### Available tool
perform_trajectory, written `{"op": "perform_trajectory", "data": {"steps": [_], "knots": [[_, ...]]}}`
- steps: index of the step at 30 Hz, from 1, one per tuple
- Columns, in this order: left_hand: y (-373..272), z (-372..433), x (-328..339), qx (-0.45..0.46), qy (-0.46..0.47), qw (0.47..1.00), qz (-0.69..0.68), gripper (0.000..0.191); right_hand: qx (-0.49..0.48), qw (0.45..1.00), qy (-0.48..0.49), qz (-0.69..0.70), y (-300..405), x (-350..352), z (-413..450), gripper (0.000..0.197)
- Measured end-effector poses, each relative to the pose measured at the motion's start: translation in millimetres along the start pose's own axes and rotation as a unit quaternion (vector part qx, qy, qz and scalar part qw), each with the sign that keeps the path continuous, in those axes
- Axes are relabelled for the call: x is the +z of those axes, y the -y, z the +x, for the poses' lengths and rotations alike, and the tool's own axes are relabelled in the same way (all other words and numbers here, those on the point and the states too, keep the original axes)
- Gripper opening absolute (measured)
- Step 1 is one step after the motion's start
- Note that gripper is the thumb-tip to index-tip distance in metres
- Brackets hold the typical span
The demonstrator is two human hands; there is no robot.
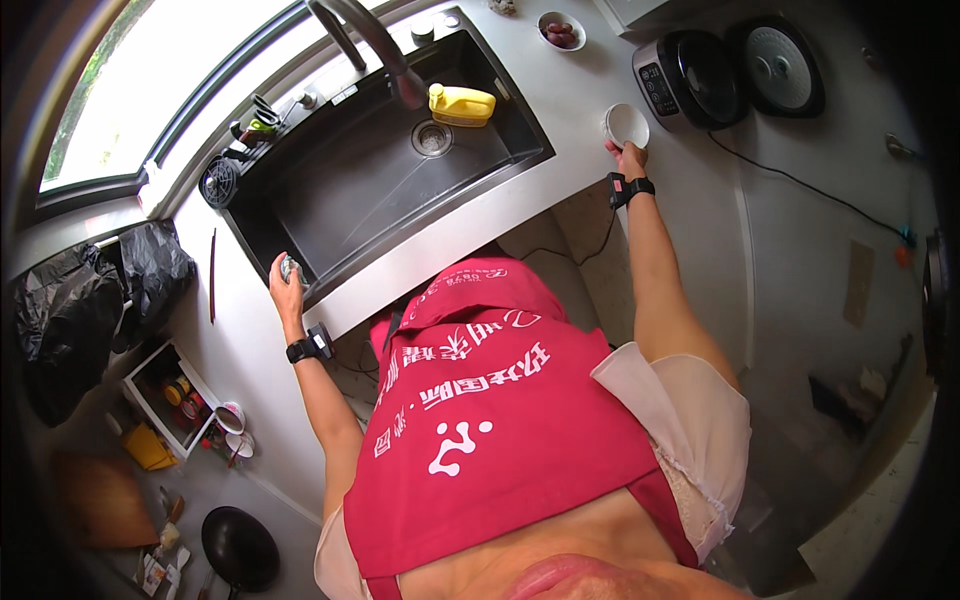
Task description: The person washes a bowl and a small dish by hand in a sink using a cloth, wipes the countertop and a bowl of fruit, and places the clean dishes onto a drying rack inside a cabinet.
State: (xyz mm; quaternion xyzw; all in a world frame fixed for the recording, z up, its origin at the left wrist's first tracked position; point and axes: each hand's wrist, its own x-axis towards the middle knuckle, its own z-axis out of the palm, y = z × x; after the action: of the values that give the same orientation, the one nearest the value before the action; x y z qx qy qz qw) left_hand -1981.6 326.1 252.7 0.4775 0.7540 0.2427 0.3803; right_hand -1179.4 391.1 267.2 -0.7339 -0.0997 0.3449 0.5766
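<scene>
With my left hand (286, 291), I hold a small greenish item (291, 268), perhaps a scouring pad, at the near left corner of the dark sink (330, 180). My right hand (628, 156) grips the near rim of a small white bowl (627, 125) on the counter to the right of the sink. A yellow plastic jug (462, 106) lies inside the sink, beside the drain (432, 139) and under the faucet (409, 86). Another white bowl (561, 31) with several reddish fruits stands farther back on the counter.
Right of my right hand stands a rice cooker (694, 81) with its lid raised and a trailing cord. Black plastic bags (67, 300), a white rack (169, 397) of jars, a wooden board (105, 499) and a black wok (240, 547) are at the left. Scissors (265, 111) stand behind the sink.
</scene>
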Motion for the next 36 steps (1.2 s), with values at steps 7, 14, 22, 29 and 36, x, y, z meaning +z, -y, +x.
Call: {"op": "perform_trajectory", "data": {"steps": [7,14,22,29,36], "knots": [[-12.1,-1.2,-4.6,-0.045,0.022,0.999,0.003,0.037,-0.031,0.999,-0.013,-0.013,-2.5,3.6,-31.1,0.04],[30.1,-11.7,-1.4,-0.029,-0.015,0.999,-0.02,0.037,0.007,0.979,0.021,-0.201,21.6,8.7,-92.8,0.03],[21.7,-12.6,5.4,0.043,-0.02,0.999,0.001,0.038,-0.456,0.723,0.275,-0.44,-22.0,237.1,-132.0,0.038],[-4.9,-36.5,-0.3,-0.016,-0.001,0.999,-0.031,0.037,-0.375,0.604,0.298,-0.637,-43.6,290.2,-109.7,0.027],[18.5,-42.2,0.4,0.009,-0.025,0.999,-0.018,0.037,-0.344,0.674,0.29,-0.585,130.4,279.1,-151.8,0.041]]}}
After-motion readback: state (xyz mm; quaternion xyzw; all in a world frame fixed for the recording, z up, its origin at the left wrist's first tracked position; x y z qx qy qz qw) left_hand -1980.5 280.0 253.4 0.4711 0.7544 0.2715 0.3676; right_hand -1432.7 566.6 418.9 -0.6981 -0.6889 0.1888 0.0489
